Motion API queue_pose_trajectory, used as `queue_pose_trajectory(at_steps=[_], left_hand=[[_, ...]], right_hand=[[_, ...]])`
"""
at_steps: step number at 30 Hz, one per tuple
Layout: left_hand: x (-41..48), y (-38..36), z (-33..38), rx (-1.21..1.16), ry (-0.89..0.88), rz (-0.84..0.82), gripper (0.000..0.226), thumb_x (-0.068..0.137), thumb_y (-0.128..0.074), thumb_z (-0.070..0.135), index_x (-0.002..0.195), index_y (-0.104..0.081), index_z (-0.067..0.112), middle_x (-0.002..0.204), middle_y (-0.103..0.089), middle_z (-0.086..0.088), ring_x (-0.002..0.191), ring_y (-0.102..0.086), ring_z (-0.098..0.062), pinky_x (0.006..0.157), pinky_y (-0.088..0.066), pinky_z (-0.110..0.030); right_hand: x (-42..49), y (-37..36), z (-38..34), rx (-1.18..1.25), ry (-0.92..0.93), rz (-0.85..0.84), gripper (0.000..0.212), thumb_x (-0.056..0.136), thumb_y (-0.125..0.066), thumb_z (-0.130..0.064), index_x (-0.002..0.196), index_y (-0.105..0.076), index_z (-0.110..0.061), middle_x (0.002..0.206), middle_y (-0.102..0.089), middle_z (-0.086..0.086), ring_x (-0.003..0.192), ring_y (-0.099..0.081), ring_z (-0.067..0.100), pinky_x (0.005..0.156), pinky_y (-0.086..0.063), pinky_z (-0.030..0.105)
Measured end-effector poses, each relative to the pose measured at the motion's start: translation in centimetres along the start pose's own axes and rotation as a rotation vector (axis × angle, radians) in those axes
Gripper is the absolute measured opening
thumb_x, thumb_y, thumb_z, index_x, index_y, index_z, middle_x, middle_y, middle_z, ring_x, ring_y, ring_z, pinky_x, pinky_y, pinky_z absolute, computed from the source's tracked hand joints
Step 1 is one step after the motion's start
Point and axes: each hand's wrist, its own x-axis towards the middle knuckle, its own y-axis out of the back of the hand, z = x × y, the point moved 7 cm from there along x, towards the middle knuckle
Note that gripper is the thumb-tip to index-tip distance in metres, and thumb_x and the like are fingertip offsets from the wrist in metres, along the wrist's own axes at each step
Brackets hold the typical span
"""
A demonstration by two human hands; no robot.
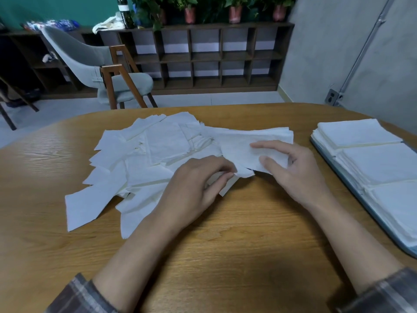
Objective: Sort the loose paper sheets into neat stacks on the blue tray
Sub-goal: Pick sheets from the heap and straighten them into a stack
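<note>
A messy heap of loose white paper sheets (144, 159) lies spread across the middle of the wooden table. My left hand (198, 184) pinches the near corner of one white sheet (241, 154) at the heap's right side. My right hand (291, 168) holds the same sheet from the right, thumb on top and fingers curled round its edge. The sheet is lifted slightly off the table. At the right edge sits the blue tray (352, 195), carrying three neat white stacks (381, 163) in a row.
The wooden table (225, 245) has open surface in front of my arms. A grey chair (94, 64) stands beyond the table's far edge on the left, with a dark cubby shelf (203, 57) and potted plants behind it.
</note>
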Motion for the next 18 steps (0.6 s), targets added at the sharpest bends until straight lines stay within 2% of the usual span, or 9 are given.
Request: queue_pose_trajectory(at_steps=[3,6,8,10,12,16,18], left_hand=[[0.0,0.6,0.9,-0.117,0.025,0.138,0.008,0.101,-0.071,0.008,0.105,-0.076,0.011,0.098,-0.075,0.009,0.095,-0.07,-0.006,0.081,-0.056,-0.024],[-0.1,0.8,1.3,-0.19,0.056,0.197,0.01,0.1,-0.073,0.008,0.108,-0.076,0.012,0.098,-0.075,0.008,0.095,-0.072,-0.008,0.081,-0.057,-0.021],[0.1,0.8,1.0,-0.225,0.124,0.168,0.018,0.098,-0.077,0.018,0.115,-0.073,0.019,0.099,-0.074,0.009,0.099,-0.072,-0.01,0.085,-0.056,-0.022],[0.1,0.7,0.0,-0.239,0.23,0.123,0.029,0.092,-0.082,0.026,0.118,-0.07,0.026,0.097,-0.074,0.01,0.099,-0.071,-0.012,0.086,-0.053,-0.02],[0.1,1.0,-1.1,-0.284,0.331,0.117,0.028,0.09,-0.084,0.023,0.114,-0.071,0.028,0.094,-0.075,0.009,0.093,-0.071,-0.012,0.079,-0.051,-0.021],[0.2,2.0,-2.3,-0.448,0.453,0.155,0.032,0.089,-0.085,0.018,0.116,-0.072,0.028,0.094,-0.074,0.001,0.077,-0.065,-0.005,0.063,-0.046,-0.013],[0.3,1.5,-2.2,-0.54,0.493,0.122,0.038,0.086,-0.087,0.016,0.118,-0.072,0.027,0.098,-0.076,-0.002,0.078,-0.07,-0.008,0.061,-0.052,-0.018]], right_hand=[[-0.6,-1.4,-1.1,0.046,0.037,-0.165,0.03,0.086,-0.079,-0.035,0.116,-0.079,-0.031,0.118,-0.075,-0.018,0.115,-0.068,0.008,0.098,-0.051,0.031],[-0.8,-2.2,-1.1,0.001,0.04,-0.133,0.02,0.085,-0.084,-0.038,0.104,-0.082,-0.031,0.104,-0.079,-0.014,0.101,-0.072,0.011,0.089,-0.055,0.04],[-0.6,-2.0,-1.1,0.076,0.012,-0.093,0.007,0.089,-0.084,-0.027,0.096,-0.084,-0.026,0.093,-0.08,-0.011,0.089,-0.072,0.007,0.081,-0.052,0.031],[-0.5,-1.4,-1.3,0.182,-0.03,-0.082,0.005,0.091,-0.08,-0.021,0.094,-0.083,-0.019,0.09,-0.08,-0.007,0.084,-0.072,0.005,0.077,-0.05,0.02],[-0.3,-0.7,-1.1,0.308,-0.091,-0.062,0.009,0.091,-0.078,-0.018,0.099,-0.082,-0.015,0.097,-0.081,-0.003,0.089,-0.075,0.008,0.08,-0.053,0.019],[-0.3,-1.2,-0.2,0.545,-0.248,-0.14,0.032,0.083,-0.077,-0.023,0.114,-0.079,-0.013,0.115,-0.079,0.005,0.108,-0.075,0.024,0.094,-0.059,0.037],[-0.5,-1.9,0.0,0.613,-0.292,-0.183,0.037,0.081,-0.077,-0.021,0.116,-0.076,-0.009,0.116,-0.079,0.01,0.107,-0.075,0.027,0.089,-0.061,0.033]])
